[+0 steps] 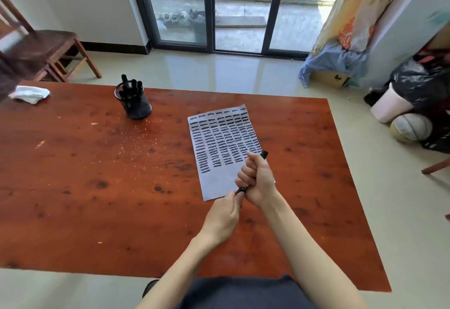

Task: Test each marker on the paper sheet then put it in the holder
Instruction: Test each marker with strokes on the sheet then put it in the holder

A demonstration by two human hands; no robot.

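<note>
While right hand [257, 179] fists black marker pen [264, 154] over white paper sheet [214, 186], left hand [225, 213] pinches its lower end, likely cap. Sheet nearly filled with strokes; black mesh holder [136, 107] already holds several markers. Task seems late-stage.

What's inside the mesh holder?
The holder contains several black markers standing upright, caps poking above the rim. Their lower parts are dim through the mesh, so an exact count and the holder's bottom cannot be made out.

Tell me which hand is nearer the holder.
Left. The left hand sits at the paper's near edge, right of the holder; the right hand, gripping the marker, is farther right.
</note>
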